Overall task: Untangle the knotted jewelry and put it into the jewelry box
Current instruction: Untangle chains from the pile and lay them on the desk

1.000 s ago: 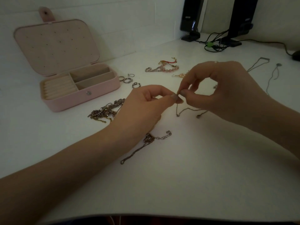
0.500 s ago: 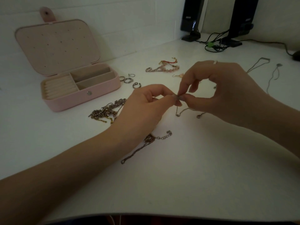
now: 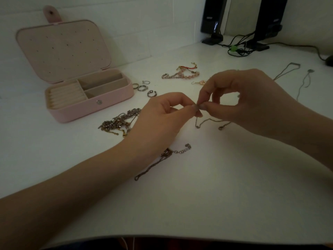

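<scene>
Beside the open, empty jewelry box (image 3: 93, 105), both hands' fingers (image 3: 193, 110) pinch a thin chain (image 3: 207, 121).

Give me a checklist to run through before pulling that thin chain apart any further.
1. Left hand pinches the thin chain: ok.
2. Right hand pinches it at the same spot: ok.
3. Knot loosened: cannot tell, fingertips hide it.
4. Chain's loose ends free of the other pieces: ok, they hang apart from the tangled pile.
5. Jewelry box open: ok, lid up.
6. Box compartments free: ok, nothing seen in them.
</scene>
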Available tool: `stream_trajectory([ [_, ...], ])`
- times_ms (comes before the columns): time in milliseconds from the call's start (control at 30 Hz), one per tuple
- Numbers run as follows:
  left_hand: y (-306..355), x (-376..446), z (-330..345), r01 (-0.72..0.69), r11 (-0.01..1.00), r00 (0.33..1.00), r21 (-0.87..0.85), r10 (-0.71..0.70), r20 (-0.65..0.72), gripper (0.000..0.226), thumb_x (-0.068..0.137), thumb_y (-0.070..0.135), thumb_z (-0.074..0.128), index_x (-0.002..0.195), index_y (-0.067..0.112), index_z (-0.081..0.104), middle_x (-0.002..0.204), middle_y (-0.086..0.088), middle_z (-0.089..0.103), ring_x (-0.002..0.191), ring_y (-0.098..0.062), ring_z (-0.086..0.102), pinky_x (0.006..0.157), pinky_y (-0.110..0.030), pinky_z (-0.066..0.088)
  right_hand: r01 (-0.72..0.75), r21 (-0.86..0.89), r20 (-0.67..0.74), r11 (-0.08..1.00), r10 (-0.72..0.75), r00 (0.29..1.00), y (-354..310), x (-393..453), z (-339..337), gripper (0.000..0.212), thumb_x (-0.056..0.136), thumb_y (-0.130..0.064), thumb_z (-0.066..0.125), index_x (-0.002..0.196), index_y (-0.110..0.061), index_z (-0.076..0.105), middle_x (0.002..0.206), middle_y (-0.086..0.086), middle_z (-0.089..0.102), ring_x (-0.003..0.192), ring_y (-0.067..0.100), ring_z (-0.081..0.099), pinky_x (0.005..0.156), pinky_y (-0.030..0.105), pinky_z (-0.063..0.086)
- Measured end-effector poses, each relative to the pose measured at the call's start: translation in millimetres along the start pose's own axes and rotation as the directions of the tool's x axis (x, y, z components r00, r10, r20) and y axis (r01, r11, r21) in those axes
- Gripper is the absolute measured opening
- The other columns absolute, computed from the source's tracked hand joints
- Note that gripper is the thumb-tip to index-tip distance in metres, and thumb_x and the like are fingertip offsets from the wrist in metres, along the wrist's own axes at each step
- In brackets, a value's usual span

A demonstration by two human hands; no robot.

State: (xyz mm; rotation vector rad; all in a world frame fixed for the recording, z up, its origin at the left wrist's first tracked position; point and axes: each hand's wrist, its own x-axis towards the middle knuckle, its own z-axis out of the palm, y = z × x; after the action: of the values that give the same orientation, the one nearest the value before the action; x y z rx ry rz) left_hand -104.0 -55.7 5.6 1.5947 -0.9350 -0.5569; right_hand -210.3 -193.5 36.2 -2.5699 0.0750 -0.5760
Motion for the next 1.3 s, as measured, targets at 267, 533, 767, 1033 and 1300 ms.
stream_trajectory([
  [267,-1.2,-0.8,0.2,-0.017,1.0,1.0,0.025,0.017,0.004,0.02,0.091,0.025,0.061,0.073,0.02,0.069,0.046,-0.002,0.033,0.04,-0.013,0.019,0.041,-0.019,0.018,-0.037,0.012,0.023,0.999,0.036,0.999,4.7,-0.1,3.3,0.003,0.075,-0.036,0.057,0.077,-0.038,0.059,0.072,-0.027,0.06,0.081,0.001,0.061,0.08,0.019,0.048],
  [533,-0.4,-0.9,1.6,-0.011,1.0,1.0,0.015,0.011,0.001,0.022,0.091,0.02,0.06,0.07,0.019,0.066,0.043,0.002,0.031,0.039,-0.012,0.019,0.04,-0.018,0.018,-0.07,0.044,0.052,0.997,0.068,0.996,5.1,-2.5,5.6,0.004,0.076,-0.035,0.055,0.076,-0.038,0.053,0.075,-0.02,0.059,0.083,0.004,0.061,0.061,0.006,0.04],
  [767,0.3,-0.5,1.5,0.001,1.0,1.0,0.029,-0.001,-0.006,0.02,0.089,0.019,0.059,0.07,0.021,0.067,0.046,0.0,0.033,0.04,-0.014,0.019,0.042,-0.02,0.018,-0.113,0.123,0.007,0.986,0.113,0.994,2.4,-1.0,2.4,0.003,0.077,-0.035,0.058,0.08,-0.035,0.057,0.071,-0.02,0.066,0.071,-0.001,0.065,0.072,0.016,0.051],
  [1033,-0.8,-5.1,2.5,-0.189,0.884,0.976,0.427,0.218,-0.019,0.016,0.088,0.016,0.058,0.073,0.019,0.061,0.039,0.011,0.038,0.039,-0.006,0.037,0.045,-0.011,0.03,-0.035,-0.029,0.028,0.999,0.036,0.999,0.6,-0.9,-1.7,0.016,0.074,-0.037,0.06,0.083,-0.031,0.072,0.071,-0.022,0.066,0.074,-0.003,0.064,0.074,0.019,0.05],
  [1300,-1.6,-6.6,2.9,-0.215,0.814,0.968,0.539,0.249,0.01,0.018,0.088,0.027,0.059,0.073,0.031,0.05,0.048,0.014,0.047,0.045,-0.005,0.042,0.049,-0.014,0.034,-0.084,0.043,0.078,0.995,0.081,0.994,-0.6,-2.8,-0.6,0.009,0.071,-0.032,0.064,0.078,-0.028,0.068,0.071,-0.018,0.066,0.072,0.001,0.065,0.069,0.03,0.057],
])
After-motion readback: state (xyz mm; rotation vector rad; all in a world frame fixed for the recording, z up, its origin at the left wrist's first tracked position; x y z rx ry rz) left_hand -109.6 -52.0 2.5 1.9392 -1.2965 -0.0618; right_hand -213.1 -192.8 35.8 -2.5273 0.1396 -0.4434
